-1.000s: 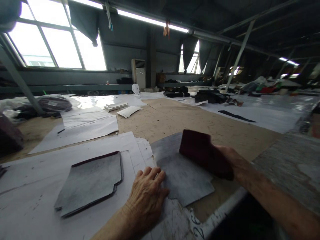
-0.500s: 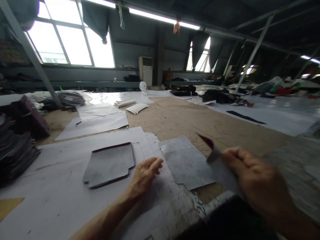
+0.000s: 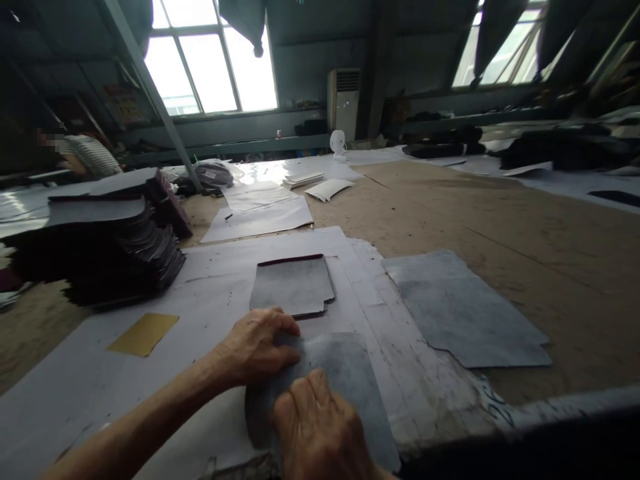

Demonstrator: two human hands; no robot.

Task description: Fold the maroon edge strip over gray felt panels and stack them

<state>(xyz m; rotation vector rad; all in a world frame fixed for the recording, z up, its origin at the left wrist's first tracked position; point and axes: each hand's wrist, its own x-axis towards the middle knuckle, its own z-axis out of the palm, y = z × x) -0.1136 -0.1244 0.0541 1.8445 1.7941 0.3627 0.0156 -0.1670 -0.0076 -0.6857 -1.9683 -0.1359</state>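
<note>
A grey sheet of fabric-like material lies in front of me on white paper, its left edge curling up. At its upper left corner, my left hand is closed with thumb and fingers at the edge. My right hand is curled over the sheet's lower middle, its fingertips hidden beneath the knuckles. Just beyond my left hand sits a small pile of grey pieces with a dark folded top edge and a notched corner. Off to the right rests another grey piece, flat and apart from both hands.
A tall stack of dark pieces stands at left, near a tan card. White paper sheets, a small white fan and dark cloth bundles are farther back. A person in a striped top is at far left.
My right hand has brought a grey piece from the right onto the white paper in front of me. My left hand has come to its corner. The view has turned left and down.
</note>
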